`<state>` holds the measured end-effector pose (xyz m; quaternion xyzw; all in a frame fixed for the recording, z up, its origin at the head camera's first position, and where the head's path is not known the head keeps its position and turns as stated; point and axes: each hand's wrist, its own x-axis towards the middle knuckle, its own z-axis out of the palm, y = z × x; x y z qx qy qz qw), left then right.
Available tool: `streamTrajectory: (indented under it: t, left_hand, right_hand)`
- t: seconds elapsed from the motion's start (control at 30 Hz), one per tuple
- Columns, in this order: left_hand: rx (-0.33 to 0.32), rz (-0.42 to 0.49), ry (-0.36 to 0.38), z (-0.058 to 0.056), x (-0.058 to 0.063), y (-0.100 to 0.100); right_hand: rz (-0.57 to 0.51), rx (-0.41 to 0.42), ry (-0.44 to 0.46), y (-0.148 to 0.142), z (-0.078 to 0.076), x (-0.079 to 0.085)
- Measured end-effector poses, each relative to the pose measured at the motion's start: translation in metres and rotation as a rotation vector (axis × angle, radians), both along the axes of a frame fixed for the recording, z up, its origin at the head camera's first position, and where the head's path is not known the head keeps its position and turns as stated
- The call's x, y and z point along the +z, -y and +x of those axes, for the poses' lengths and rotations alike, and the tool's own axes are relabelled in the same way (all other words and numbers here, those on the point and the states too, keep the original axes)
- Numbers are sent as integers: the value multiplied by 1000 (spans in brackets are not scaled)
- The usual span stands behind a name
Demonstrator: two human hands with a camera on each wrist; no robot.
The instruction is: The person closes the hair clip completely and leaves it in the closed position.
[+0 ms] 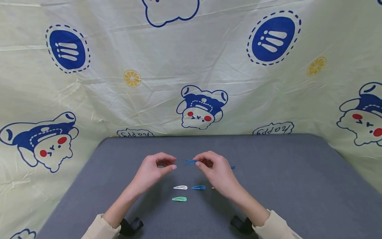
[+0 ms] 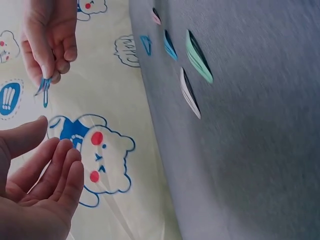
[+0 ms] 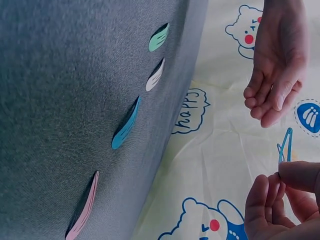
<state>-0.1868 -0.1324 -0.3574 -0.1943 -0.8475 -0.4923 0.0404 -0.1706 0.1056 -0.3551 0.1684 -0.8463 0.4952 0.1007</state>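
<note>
My right hand (image 1: 218, 171) pinches a blue snap hair clip (image 1: 190, 162) between thumb and fingertips, raised above the table. In the right wrist view the clip's two parts (image 3: 285, 144) stand spread apart. My left hand (image 1: 158, 169) faces it from the left with nothing between thumb and fingers, a short gap from the clip. On the table below lie a white hair clip (image 1: 180, 187), a blue hair clip (image 1: 198, 187) and a green hair clip (image 1: 179, 199). A pink hair clip (image 3: 84, 210) is mostly hidden behind my right hand in the head view.
Another blue piece (image 1: 232, 167) lies beyond my right hand, partly covered by it. The grey table (image 1: 298, 186) meets a patterned cloth (image 1: 161, 106) along its far edge. Dark straps (image 1: 131, 227) sit at both wrists.
</note>
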Motion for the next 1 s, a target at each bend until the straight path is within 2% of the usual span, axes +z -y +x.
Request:
streamTrajectory:
  t: [0.23, 0.47, 0.77, 1.0]
  left_hand:
    - [-26, 11, -18, 11, 1, -11]
    - [-46, 36, -6, 25, 8, -21]
    - [-69, 28, -8, 40, 12, -28]
    - [-81, 47, 2, 46, 11, -30]
  right_hand:
    - [-19, -8, 41, -5, 15, 4]
    - [-81, -32, 83, -12, 31, 7]
    - [-102, -53, 38, -19, 48, 7]
    - [-88, -67, 23, -19, 55, 7]
